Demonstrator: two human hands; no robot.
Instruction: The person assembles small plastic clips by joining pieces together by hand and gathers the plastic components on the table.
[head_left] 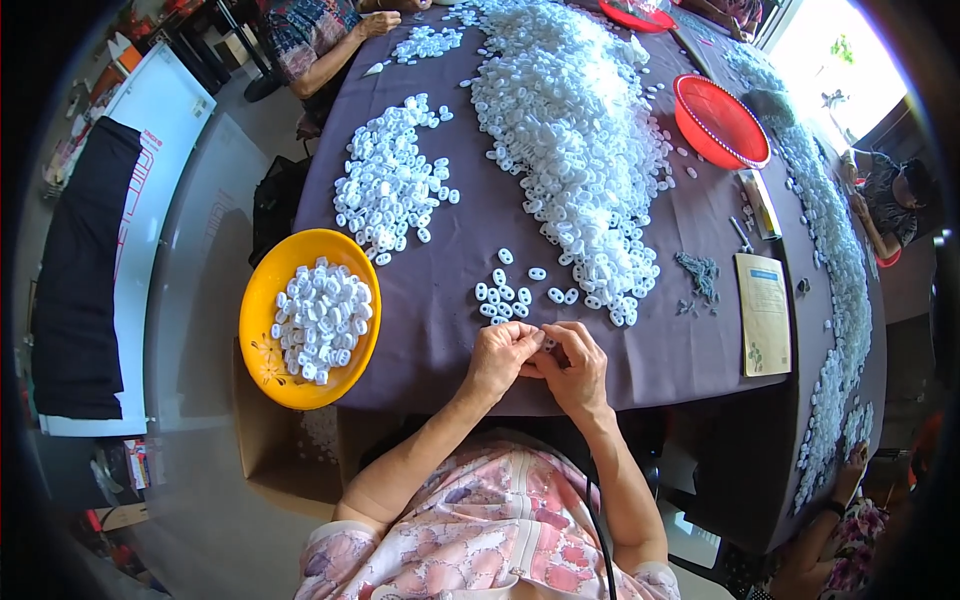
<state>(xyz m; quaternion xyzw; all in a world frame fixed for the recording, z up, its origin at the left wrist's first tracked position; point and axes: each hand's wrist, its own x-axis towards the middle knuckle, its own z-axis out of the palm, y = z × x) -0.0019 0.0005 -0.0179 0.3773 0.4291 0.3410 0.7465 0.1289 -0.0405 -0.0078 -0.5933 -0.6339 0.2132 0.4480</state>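
Observation:
My left hand (500,358) and my right hand (574,368) meet at the near edge of the cloth-covered table, fingertips pinched together. Between them is a small white oval plastic piece (548,343), mostly covered by the fingers. Just beyond my left hand lies a small group of white oval two-holed pieces (505,294). A large heap of the same pieces (570,150) stretches away toward the far end. To the left sits another loose pile (388,180). A yellow bowl (262,378) full of white pieces stands at the table's left corner.
On the right are a red basket (715,125), a brown paper booklet (764,315) and a little pile of grey bits (700,275). A cardboard box (262,440) stands below the bowl. Other people sit around the tables; a long row of white pieces (835,270) covers the right-hand one.

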